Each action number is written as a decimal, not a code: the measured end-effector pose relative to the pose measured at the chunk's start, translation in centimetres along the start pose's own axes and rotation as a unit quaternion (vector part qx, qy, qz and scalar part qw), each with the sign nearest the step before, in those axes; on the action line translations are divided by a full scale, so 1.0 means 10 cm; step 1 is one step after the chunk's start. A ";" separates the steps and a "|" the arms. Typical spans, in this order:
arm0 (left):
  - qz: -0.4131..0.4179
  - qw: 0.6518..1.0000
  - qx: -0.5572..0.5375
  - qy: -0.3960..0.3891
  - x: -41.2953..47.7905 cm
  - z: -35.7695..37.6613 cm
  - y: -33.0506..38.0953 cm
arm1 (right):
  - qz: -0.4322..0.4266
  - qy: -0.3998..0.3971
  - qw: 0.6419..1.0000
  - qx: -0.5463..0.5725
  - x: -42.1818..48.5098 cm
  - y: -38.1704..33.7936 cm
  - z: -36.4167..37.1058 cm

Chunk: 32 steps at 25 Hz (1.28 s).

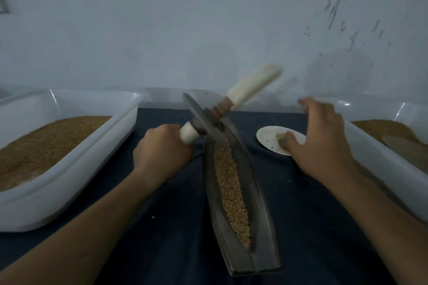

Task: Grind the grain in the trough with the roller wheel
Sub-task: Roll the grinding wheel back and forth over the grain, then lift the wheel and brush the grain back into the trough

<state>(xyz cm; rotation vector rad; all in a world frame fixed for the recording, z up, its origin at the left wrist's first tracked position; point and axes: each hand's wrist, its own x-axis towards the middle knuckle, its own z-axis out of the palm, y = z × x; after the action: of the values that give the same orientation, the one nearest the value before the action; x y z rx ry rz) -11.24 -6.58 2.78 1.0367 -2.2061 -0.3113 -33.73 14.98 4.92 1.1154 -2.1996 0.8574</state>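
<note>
A long dark metal trough [259, 227] lies on the dark cloth, running away from me, with a strip of tan grain [231, 190] along its groove. The roller wheel [203, 120], a dark metal disc on an axle with pale handles, is tilted over the trough's far end. My left hand [162, 148] grips the near handle. The far handle [252, 85] sticks up to the right, held by nothing. My right hand [324, 141] hovers to the right of the trough with fingers spread, holding nothing, partly over a small white plate.
A white tub [76, 164] of ground grain stands at the left. Another white tub [379, 159] with grain and a flat scoop stands at the right. The small white plate [271, 139] with a few grains lies behind my right hand. A pale wall rises close behind.
</note>
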 end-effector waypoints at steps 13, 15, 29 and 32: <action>-0.154 0.920 -0.359 -0.028 -0.02 0.01 -0.13 | 0.112 -0.234 0.959 -0.113 -0.12 0.27 0.06; -0.150 0.918 -0.366 -0.037 -0.04 0.04 -0.13 | 0.095 -0.161 0.981 -0.055 -0.15 0.25 0.08; -0.128 0.931 -0.340 -0.039 -0.05 0.13 -0.10 | -0.257 0.000 0.954 0.151 -0.23 -0.86 -0.13; -0.133 0.928 -0.345 -0.039 -0.04 0.14 -0.12 | -0.234 -0.066 0.967 0.071 -0.15 -0.99 -0.05</action>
<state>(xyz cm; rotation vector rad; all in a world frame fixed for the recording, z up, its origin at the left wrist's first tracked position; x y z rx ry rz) -11.26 -7.13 0.96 0.9140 -1.7815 -1.1717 -24.63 11.56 7.18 1.7154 -1.8689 0.7532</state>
